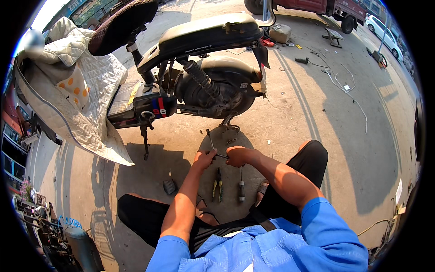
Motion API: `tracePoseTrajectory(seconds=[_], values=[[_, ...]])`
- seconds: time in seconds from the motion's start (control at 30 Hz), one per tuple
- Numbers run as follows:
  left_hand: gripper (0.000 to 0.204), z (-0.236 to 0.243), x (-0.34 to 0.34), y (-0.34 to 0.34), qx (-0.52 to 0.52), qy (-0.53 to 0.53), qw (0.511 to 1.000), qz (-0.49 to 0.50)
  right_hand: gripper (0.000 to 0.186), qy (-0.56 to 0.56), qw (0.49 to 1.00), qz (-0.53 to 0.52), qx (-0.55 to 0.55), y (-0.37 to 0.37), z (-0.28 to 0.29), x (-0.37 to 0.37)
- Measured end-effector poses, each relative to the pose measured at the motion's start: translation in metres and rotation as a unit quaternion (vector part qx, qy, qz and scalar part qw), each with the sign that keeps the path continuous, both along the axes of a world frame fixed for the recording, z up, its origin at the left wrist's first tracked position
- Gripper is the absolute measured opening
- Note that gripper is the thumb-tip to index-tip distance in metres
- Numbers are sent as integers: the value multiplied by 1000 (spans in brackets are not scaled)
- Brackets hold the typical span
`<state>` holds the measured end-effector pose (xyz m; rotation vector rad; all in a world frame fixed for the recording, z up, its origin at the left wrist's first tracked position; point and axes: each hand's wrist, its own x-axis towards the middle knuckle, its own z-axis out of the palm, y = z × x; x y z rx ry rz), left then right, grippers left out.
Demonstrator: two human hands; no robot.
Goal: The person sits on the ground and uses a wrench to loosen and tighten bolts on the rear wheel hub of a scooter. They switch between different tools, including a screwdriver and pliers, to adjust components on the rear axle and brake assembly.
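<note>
My left hand (205, 159) and my right hand (239, 156) are close together above the ground between my knees. Both are closed on a thin metal tool that looks like an L-shaped socket wrench (210, 138); one arm points toward the scooter, the other runs between my hands. The bend is hidden by my left fingers. Below my hands lie pliers (217, 185) with dark and yellow handles and a screwdriver (241, 191). Ahead stands a black and cream electric scooter (208, 34), its rear wheel (217, 86) facing me. Small loose parts (232, 141) lie just beyond my hands.
A quilted cover (97, 90) hangs over the scooter's front, and its kickstand (145, 143) reaches down. A dark grey object (170, 186) lies left. Loose wires (346, 88), a stone block (280, 33) and a maroon cargo vehicle (308, 5) are farther right. A tank (80, 245) stands lower left.
</note>
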<state>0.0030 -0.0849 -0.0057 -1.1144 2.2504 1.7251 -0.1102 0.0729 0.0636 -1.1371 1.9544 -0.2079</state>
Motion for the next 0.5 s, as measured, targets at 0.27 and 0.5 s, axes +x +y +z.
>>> tracePoseTrajectory(seconds=[0.27,0.5], values=[[45,-11,0,-1,-13,-6,1000,-7,38,36,999,14,-3,-7,-18,-3],[42,-12,-1,2,-14,-23,1000,-3,39,44,998,28,-27,-9,-26,-5]])
